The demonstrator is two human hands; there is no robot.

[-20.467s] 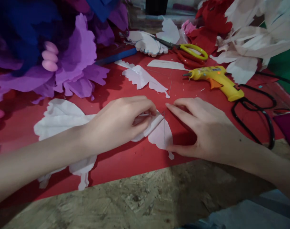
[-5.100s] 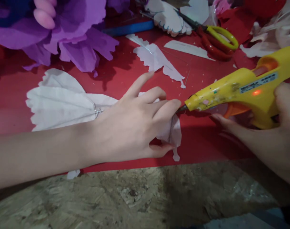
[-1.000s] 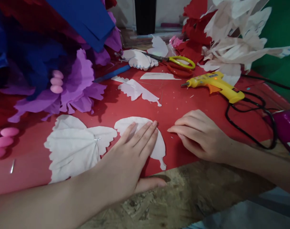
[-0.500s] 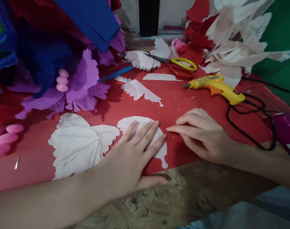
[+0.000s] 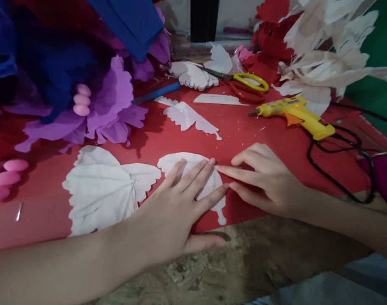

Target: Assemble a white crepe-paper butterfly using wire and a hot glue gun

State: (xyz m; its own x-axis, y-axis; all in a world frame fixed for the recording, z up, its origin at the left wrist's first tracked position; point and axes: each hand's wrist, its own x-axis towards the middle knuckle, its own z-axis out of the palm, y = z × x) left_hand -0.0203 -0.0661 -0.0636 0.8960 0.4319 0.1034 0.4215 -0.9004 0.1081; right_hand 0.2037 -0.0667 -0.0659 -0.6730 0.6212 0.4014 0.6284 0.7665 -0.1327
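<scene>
My left hand (image 5: 177, 212) lies flat with its fingers spread on a white wing-shaped cutout (image 5: 210, 185). The hand covers part of this piece; its scalloped top and narrow tail show around the fingers. My right hand (image 5: 268, 182) is just right of it, thumb and index finger apart. Its index tip is close to the cutout's right edge, and its thumb tip is by my left little finger. I see nothing held in it. Left of my left hand lies a white butterfly shape (image 5: 98, 190), gathered and bound with thin wire at its middle.
A yellow glue gun (image 5: 295, 112) with a black cord lies at the right. Scissors (image 5: 250, 82) rest near white cutouts (image 5: 196, 76) at the back. Purple paper petals (image 5: 112, 97) and pink oval pieces (image 5: 7, 178) are at the left. The red tabletop (image 5: 238, 140) ends near my wrists.
My right hand has moved slightly left, bringing its fingertips up to the cutout and my left fingers. My left hand stays flat on the cutout. The view has shifted a little.
</scene>
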